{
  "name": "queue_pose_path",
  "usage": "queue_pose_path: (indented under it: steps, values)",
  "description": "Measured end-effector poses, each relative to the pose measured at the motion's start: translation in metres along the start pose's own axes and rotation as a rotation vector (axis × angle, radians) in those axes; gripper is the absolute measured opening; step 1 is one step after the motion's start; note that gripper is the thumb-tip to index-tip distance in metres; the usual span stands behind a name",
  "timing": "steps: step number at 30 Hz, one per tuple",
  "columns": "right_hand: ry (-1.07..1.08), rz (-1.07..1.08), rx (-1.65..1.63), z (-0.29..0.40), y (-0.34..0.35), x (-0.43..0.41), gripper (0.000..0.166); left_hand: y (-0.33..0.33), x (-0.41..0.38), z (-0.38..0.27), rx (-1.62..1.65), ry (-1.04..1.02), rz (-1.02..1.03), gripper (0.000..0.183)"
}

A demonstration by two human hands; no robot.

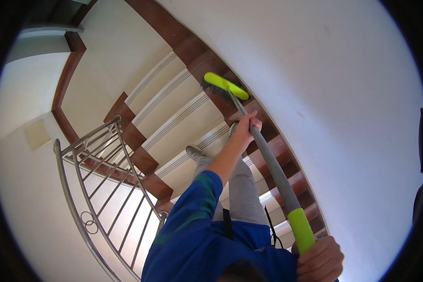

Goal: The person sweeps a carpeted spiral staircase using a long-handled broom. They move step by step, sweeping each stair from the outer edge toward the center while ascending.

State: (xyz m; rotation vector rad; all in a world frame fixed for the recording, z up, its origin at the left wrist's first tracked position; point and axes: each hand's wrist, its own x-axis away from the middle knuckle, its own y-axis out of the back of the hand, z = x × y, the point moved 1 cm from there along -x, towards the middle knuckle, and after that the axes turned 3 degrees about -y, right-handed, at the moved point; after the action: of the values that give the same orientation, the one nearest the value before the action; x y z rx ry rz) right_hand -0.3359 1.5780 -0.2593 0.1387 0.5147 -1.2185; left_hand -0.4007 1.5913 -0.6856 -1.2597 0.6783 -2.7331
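A broom with a lime-green head (226, 85), dark bristles and a long grey pole (273, 162) runs diagonally through the view. Its bristles rest on the reddish-brown stair border beside the white wall. My left hand (248, 128) is closed around the pole a little behind the head, with that arm stretched forward. Near the bottom right, my right hand (320, 259) grips the end of the broom at its lime-green sleeve (301, 229). Pale stair treads (176, 120) with dark grooved strips lie under and ahead of me.
A metal railing (104, 190) with slanting bars borders the stairs on the left. The white wall (320, 105) rises close on the right. My grey shoes (194, 151) stand on the steps. A pale square plate (37, 135) is on the far left wall.
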Motion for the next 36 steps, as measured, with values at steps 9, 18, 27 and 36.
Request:
queue_pose_path:
  steps: [9,18,27,36]
  values:
    - [0.054,0.041,-0.135,-0.031,-0.017,0.036,0.033,-0.044,0.011,-0.081,-0.036,0.041,0.094,0.025]
    - [0.037,0.027,-0.208,-0.022,-0.013,0.046,0.049,-0.05,0.097,-0.117,0.021,-0.229,0.173,0.02]
    - [-0.161,0.06,-0.195,0.02,0.043,0.042,0.047,0.054,0.114,-0.055,-0.106,-0.383,-0.263,0.019]
    - [-0.236,0.226,-0.261,0.005,-0.008,-0.016,0.046,0.085,0.044,0.007,0.016,-0.232,-0.189,0.02]
